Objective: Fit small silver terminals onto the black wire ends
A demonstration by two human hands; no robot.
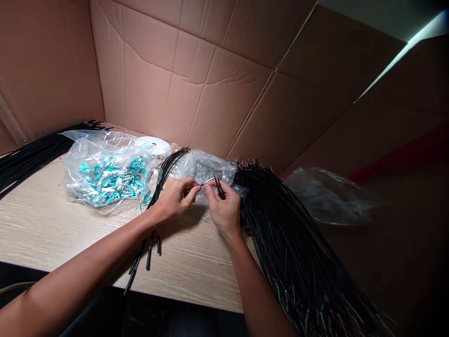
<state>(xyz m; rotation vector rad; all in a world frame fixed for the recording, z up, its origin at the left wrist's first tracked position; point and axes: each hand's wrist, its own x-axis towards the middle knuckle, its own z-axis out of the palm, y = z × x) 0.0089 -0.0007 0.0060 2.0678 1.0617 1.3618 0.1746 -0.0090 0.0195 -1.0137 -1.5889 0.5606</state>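
Note:
In front of me my left hand (178,195) is closed in a pinch on the end of a thin black cable. My right hand (224,206) meets it, thumb and forefinger pinching the thin light tip at that cable's end. Tucked in the right hand is a small dark two-pronged tool (219,188), which looks like tweezers. Under my left wrist passes a small bunch of black cables (164,175), its lower ends spread on the table. Just behind the hands lies a clear plastic bag (205,169) of tiny grey metal pieces.
On the left a clear bag (112,180) holds green and silvery strips, with more black cables (31,152) beyond. A thick bundle of black cables (280,220) with bared coloured wires hangs over the right side. Cardboard walls (182,70) enclose the wooden table (199,276).

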